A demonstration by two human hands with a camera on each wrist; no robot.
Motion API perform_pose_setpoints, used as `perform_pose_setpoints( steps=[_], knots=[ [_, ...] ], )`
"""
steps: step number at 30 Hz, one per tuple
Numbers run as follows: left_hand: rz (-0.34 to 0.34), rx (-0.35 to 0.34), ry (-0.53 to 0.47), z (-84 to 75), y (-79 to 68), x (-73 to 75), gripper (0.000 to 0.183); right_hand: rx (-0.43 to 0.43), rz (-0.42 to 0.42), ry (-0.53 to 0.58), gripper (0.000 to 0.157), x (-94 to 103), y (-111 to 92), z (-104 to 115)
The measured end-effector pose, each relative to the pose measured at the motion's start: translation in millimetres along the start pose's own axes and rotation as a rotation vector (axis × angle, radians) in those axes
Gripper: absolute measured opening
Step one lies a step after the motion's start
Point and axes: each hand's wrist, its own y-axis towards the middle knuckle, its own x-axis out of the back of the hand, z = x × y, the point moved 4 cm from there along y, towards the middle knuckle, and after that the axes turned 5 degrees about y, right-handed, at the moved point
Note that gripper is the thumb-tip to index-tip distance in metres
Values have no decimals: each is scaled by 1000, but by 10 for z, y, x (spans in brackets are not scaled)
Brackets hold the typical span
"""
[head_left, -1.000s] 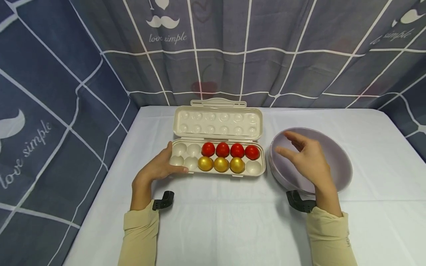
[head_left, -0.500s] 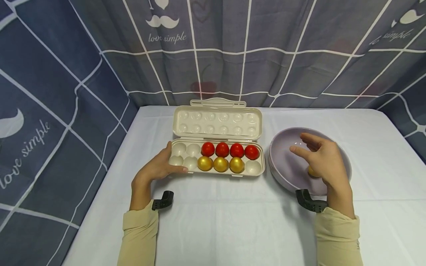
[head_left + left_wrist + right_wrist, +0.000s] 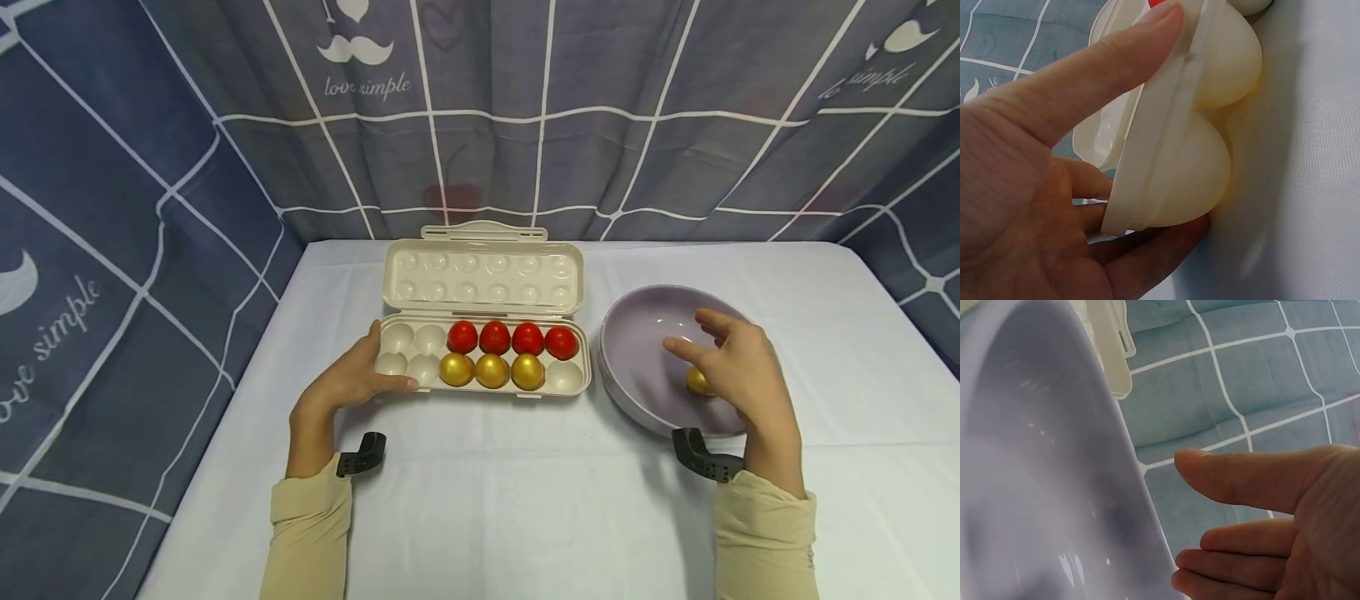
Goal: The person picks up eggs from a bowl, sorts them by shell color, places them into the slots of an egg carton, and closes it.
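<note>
An egg carton (image 3: 480, 393), cream plastic with its lid (image 3: 483, 292) folded back, lies on the table. Its back row bears several red eggs (image 3: 494, 337); three golden eggs (image 3: 492, 372) sit in front, and several cups hold nothing. My left hand (image 3: 345, 382) grips the carton's left end, thumb along the front rim and fingers at the far side and underneath in the left wrist view. Over the lilac bowl (image 3: 645, 367) hovers my right hand (image 3: 738, 362), thumb and fingers apart with nothing between them. One golden egg (image 3: 698, 382) lies in the bowl, partly hidden by that hand.
A white cloth (image 3: 525, 492) covers the table. Dark checked curtains (image 3: 480, 150) hang behind it and at both sides. The bowl stands close to the carton's right end. A black wrist mount (image 3: 705, 458) sticks out near the bowl's front rim, another (image 3: 362, 454) at the left wrist.
My right hand has moved right across the bowl, bringing the golden egg inside into view. The left hand keeps its grip on the carton. The head view has shifted slightly.
</note>
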Motion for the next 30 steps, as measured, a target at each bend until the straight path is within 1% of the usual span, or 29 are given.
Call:
perform_pose_setpoints(
  steps=[5,12,18,21,25,28,30],
  knots=[
    [-2,-24,-7,-4,6,0,113,1,26,-28,73,3,-1,-30],
    [2,-15,3,-5,3,-2,114,-28,71,-52,76,33,4,-102],
    [-2,-29,0,5,-12,3,113,-35,110,-68,76,41,6,-137],
    [0,-39,-18,2,-21,1,112,-51,114,-95,78,60,-3,-143],
    [3,-35,-18,0,-21,0,113,-85,131,-139,81,108,-37,-186],
    [3,-36,-13,0,-9,2,112,-84,164,-145,79,114,-49,-212],
    [2,-44,-15,-3,-1,2,110,-65,187,-129,76,95,-41,-213]
  ],
)
